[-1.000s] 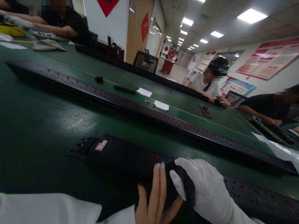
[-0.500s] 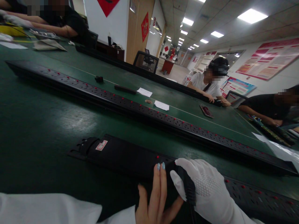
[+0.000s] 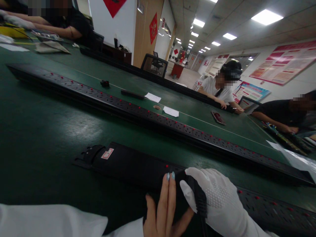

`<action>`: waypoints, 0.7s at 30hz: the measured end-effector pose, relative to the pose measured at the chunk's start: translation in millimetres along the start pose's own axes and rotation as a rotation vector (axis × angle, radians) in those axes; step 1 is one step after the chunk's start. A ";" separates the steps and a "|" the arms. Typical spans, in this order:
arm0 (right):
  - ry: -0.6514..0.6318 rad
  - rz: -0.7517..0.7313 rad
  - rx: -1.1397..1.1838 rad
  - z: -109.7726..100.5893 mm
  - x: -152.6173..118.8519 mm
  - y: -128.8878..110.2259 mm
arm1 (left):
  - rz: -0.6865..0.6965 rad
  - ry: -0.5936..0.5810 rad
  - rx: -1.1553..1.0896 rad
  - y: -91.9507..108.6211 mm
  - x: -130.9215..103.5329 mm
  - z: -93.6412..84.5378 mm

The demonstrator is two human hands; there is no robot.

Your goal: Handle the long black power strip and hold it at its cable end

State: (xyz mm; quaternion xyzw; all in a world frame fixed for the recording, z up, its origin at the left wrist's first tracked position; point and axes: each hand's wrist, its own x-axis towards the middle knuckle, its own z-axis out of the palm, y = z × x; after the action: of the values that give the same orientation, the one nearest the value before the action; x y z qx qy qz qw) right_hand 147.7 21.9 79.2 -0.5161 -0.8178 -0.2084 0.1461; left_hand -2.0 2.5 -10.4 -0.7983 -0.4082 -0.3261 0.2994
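Observation:
A long black power strip (image 3: 138,164) with red indicator lights lies across the table in front of me, a paper label (image 3: 107,153) near its left end. My bare left hand (image 3: 164,207) rests on the strip with fingers stretched out, two fingertips close to a red light. In a white dotted glove, my right hand (image 3: 219,194) grips a black plug (image 3: 197,194) whose cable runs down toward me. The plug is against the strip's socket face; its pins are hidden, so how far it sits in cannot be told.
Another long power strip (image 3: 158,118) lies behind, across the green table (image 3: 61,131). Beyond it are a small black part (image 3: 105,84), a black bar (image 3: 132,94), paper slips (image 3: 171,111) and a phone (image 3: 218,118). Several people sit around the table; a plastic sheet (image 3: 296,159) lies at right.

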 end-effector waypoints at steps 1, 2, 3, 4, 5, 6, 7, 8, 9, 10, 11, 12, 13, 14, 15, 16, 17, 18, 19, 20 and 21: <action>0.002 -0.001 -0.003 -0.2 0.1 -0.2 | -0.007 0.001 -0.004 0.2 0.3 -0.2; 0.006 -0.001 -0.004 -0.2 0.0 -0.2 | -0.012 0.003 -0.007 0.4 0.7 -0.4; 0.008 -0.001 -0.002 0.0 -0.2 -0.1 | -0.015 0.005 -0.012 0.5 1.1 -0.6; 0.009 -0.001 0.003 0.2 -0.5 0.1 | -0.018 0.006 -0.016 0.5 1.4 -0.7; 0.010 0.002 0.007 0.5 -0.9 0.3 | -0.018 0.007 -0.018 0.5 1.6 -0.8; 0.007 0.004 0.010 0.7 -1.2 0.6 | -0.016 0.007 -0.019 0.4 1.6 -0.9; 0.006 0.007 0.012 0.8 -1.4 0.9 | -0.013 0.006 -0.018 0.4 1.4 -0.8; 0.005 0.008 0.012 0.8 -1.4 1.1 | -0.009 0.003 -0.016 0.3 1.0 -0.7; 0.004 0.008 0.010 0.6 -1.3 1.1 | -0.004 0.001 -0.014 0.3 0.4 -0.4; 0.005 0.007 0.008 0.4 -0.9 1.1 | 0.002 -0.003 -0.012 0.4 -0.4 -0.1; 0.005 0.003 0.007 0.2 -0.5 1.0 | 0.006 -0.008 -0.011 0.6 -1.2 0.2; 0.004 0.000 0.006 0.0 -0.1 0.9 | 0.009 -0.013 -0.009 0.8 -2.1 0.6; 0.002 -0.001 0.004 -0.1 0.3 0.8 | 0.010 -0.015 -0.006 1.1 -2.9 0.9; 0.001 -0.002 0.002 -0.1 0.5 0.8 | 0.010 -0.016 -0.008 1.4 -3.5 1.1; -0.002 -0.002 0.001 0.0 0.6 0.8 | 0.010 -0.018 -0.011 1.6 -4.0 1.2; -0.003 -0.002 0.001 0.2 0.4 0.9 | 0.010 -0.021 -0.016 1.8 -4.2 1.3; -0.003 -0.002 0.001 0.4 0.0 1.1 | 0.009 -0.023 -0.021 1.9 -4.3 1.2; -0.005 -0.002 0.001 0.6 -0.5 1.3 | 0.005 -0.026 -0.026 2.0 -4.2 1.1; -0.005 -0.003 -0.001 0.8 -1.1 1.4 | 0.000 -0.027 -0.029 2.0 -3.9 1.0; -0.007 -0.002 -0.004 0.9 -1.6 1.6 | -0.008 -0.025 -0.031 1.9 -3.6 0.8; -0.006 -0.002 -0.007 1.0 -2.0 1.6 | -0.017 -0.022 -0.030 1.9 -3.2 0.7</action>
State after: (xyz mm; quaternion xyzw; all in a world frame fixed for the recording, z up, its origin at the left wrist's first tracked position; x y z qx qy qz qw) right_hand 150.0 21.5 77.7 -0.5164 -0.8180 -0.2102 0.1416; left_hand -1.7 0.7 -13.7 -0.8028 -0.4134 -0.3259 0.2801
